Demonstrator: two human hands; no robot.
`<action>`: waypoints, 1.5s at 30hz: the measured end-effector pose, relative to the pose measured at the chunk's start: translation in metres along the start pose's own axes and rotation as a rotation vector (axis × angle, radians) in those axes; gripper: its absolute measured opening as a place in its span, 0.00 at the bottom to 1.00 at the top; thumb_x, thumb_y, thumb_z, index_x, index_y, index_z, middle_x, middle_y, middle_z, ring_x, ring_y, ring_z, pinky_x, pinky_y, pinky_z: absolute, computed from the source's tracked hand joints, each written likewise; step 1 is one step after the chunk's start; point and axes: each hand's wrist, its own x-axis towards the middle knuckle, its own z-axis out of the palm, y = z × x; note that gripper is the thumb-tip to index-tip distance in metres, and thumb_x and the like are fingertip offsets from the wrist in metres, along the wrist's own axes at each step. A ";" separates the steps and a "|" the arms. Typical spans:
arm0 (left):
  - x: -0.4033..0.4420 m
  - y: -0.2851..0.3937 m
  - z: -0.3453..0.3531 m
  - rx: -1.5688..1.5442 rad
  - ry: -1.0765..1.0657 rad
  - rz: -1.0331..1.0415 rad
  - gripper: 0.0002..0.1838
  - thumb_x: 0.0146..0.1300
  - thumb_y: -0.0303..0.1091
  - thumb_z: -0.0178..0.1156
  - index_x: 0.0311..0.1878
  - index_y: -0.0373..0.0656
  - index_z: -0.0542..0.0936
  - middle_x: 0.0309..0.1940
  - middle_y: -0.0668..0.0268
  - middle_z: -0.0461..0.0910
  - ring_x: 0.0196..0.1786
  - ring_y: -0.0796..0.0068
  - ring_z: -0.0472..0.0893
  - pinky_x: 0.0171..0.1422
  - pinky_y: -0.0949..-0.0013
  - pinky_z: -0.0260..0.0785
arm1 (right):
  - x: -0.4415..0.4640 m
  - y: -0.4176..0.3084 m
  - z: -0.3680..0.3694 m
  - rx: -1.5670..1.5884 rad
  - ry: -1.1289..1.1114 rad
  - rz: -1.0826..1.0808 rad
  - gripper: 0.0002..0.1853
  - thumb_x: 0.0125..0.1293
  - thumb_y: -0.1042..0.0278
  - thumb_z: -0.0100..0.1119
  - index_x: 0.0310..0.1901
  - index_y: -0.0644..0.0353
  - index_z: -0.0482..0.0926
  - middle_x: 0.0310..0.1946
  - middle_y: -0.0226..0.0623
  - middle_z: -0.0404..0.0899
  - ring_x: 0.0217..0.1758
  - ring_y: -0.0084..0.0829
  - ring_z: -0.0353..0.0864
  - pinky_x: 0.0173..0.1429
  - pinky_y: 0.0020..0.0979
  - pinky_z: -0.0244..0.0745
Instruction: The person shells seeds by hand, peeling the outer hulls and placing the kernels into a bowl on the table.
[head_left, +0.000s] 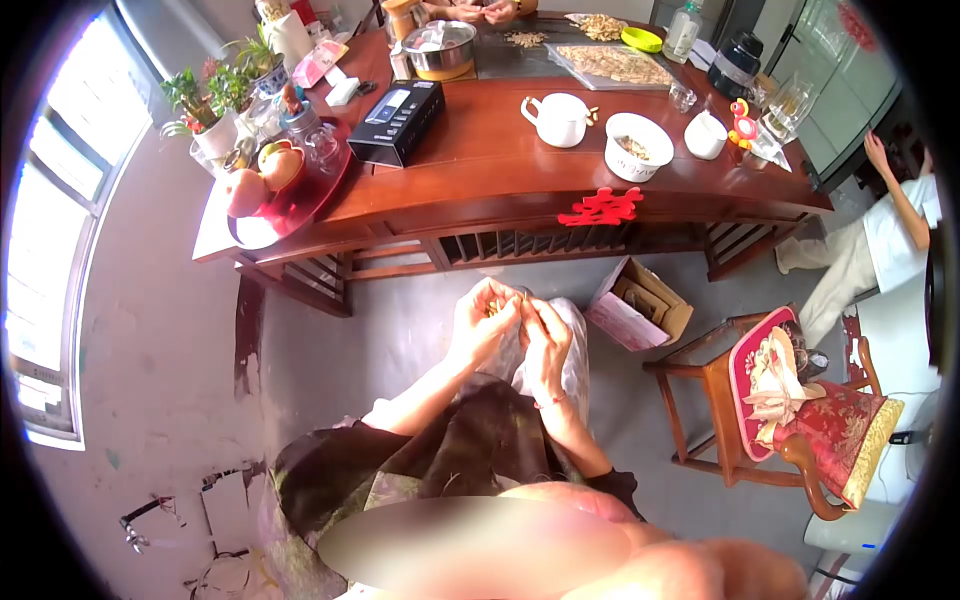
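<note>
My left hand [482, 318] is curled around several small tan pieces [494, 307] that look like nuts or seeds. Against its fingertips, my right hand [545, 345] is pinched closed; whatever sits between those fingers is too small to make out. Both hands are together above my lap, in front of the wooden table [480, 170]. On the table's near side stands a white bowl [638, 150] with small bits inside, beside a white lidded mug [560, 120].
An open cardboard box [640, 305] sits on the floor ahead. To the right is a wooden chair [745, 400] with a red cushion. Farther back lie a tray of tan pieces [615, 66] and a metal pot [440, 50]. Another person's hands [480, 12] are at the far edge.
</note>
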 end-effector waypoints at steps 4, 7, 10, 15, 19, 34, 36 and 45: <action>0.001 0.001 -0.008 0.075 -0.017 0.018 0.04 0.63 0.25 0.61 0.36 0.38 0.75 0.31 0.71 0.78 0.30 0.91 0.71 0.33 0.84 0.62 | 0.000 -0.008 -0.002 0.014 -0.083 0.057 0.09 0.69 0.67 0.56 0.42 0.64 0.81 0.19 0.18 0.67 0.20 0.10 0.60 0.24 0.17 0.53; 0.002 0.000 -0.013 0.122 -0.030 0.010 0.04 0.63 0.24 0.61 0.36 0.38 0.75 0.34 0.70 0.79 0.32 0.90 0.72 0.36 0.83 0.65 | 0.000 -0.007 -0.006 0.025 -0.117 0.076 0.10 0.69 0.65 0.58 0.43 0.63 0.81 0.20 0.17 0.69 0.21 0.08 0.61 0.24 0.15 0.53; 0.003 0.003 -0.012 0.125 -0.046 0.017 0.04 0.63 0.24 0.61 0.37 0.37 0.75 0.34 0.69 0.79 0.33 0.89 0.73 0.38 0.83 0.66 | 0.005 0.002 -0.008 0.062 -0.150 0.084 0.10 0.69 0.64 0.58 0.42 0.62 0.81 0.19 0.16 0.68 0.21 0.08 0.60 0.23 0.15 0.52; 0.004 0.000 -0.017 0.217 -0.077 -0.015 0.04 0.63 0.23 0.60 0.38 0.37 0.75 0.34 0.69 0.79 0.33 0.90 0.73 0.37 0.84 0.66 | 0.010 0.008 -0.013 0.152 -0.207 0.106 0.09 0.70 0.65 0.56 0.39 0.63 0.79 0.19 0.15 0.65 0.21 0.08 0.59 0.23 0.15 0.51; 0.003 -0.001 -0.013 0.143 -0.061 -0.046 0.03 0.63 0.24 0.60 0.37 0.36 0.76 0.33 0.69 0.79 0.31 0.90 0.72 0.34 0.84 0.64 | 0.006 0.008 -0.007 -0.113 -0.119 -0.085 0.10 0.72 0.68 0.52 0.39 0.65 0.78 0.21 0.27 0.74 0.23 0.15 0.68 0.26 0.20 0.63; -0.009 -0.010 -0.003 0.254 0.047 0.061 0.04 0.63 0.24 0.60 0.36 0.37 0.75 0.30 0.71 0.79 0.30 0.91 0.72 0.32 0.84 0.65 | 0.002 0.019 0.006 0.001 0.014 -0.137 0.11 0.74 0.66 0.47 0.37 0.65 0.74 0.27 0.30 0.74 0.29 0.18 0.69 0.33 0.22 0.68; -0.005 -0.001 0.000 0.222 0.035 0.062 0.04 0.63 0.25 0.61 0.36 0.37 0.76 0.30 0.71 0.79 0.29 0.92 0.72 0.31 0.84 0.64 | 0.007 0.034 0.011 0.174 0.047 -0.053 0.13 0.74 0.65 0.47 0.35 0.63 0.75 0.24 0.23 0.71 0.26 0.14 0.66 0.29 0.19 0.63; -0.013 0.007 -0.002 0.056 -0.057 0.009 0.05 0.63 0.25 0.60 0.37 0.35 0.74 0.28 0.67 0.80 0.31 0.85 0.77 0.37 0.80 0.70 | 0.001 -0.006 0.007 0.526 0.035 0.355 0.13 0.73 0.63 0.47 0.37 0.60 0.78 0.23 0.22 0.72 0.22 0.12 0.69 0.24 0.14 0.62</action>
